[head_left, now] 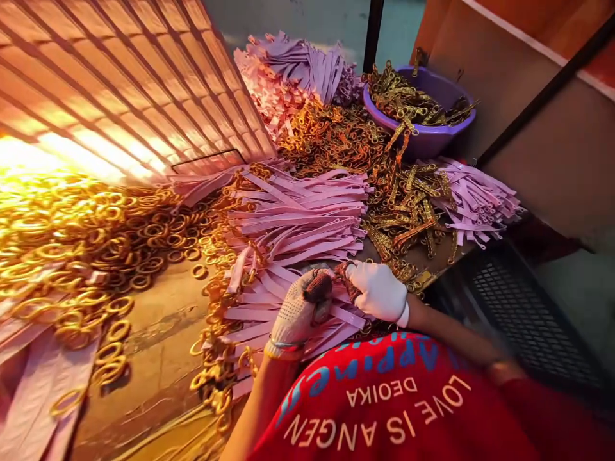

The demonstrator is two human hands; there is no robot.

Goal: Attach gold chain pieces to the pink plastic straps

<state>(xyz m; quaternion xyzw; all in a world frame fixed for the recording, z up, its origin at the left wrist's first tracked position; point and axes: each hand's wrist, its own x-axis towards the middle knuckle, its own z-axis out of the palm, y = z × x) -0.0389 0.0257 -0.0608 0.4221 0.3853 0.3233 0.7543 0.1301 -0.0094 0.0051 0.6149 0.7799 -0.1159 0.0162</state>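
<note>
My left hand (305, 304), in a pale knitted glove with dark dots and brown fingertips, is closed with the fingers curled in. Close to its right, my right hand (377, 288), in a white glove with brown fingertips, pinches at about the same height. Whatever is between the fingers is too small and covered to name. Under and around both hands lie pink straps (298, 221) in a layered row, with gold metal hooks (211, 371) along their left ends. Beyond my right hand are loose gold metal links (408, 218).
Gold rings (144, 269) heap on the left of the table (163, 333). A purple basin (418, 128) of gold links stands at the back right, beside more pink straps (475, 195). Lilac straps (312, 67) pile at the back. A black crate (523, 307) sits low at right.
</note>
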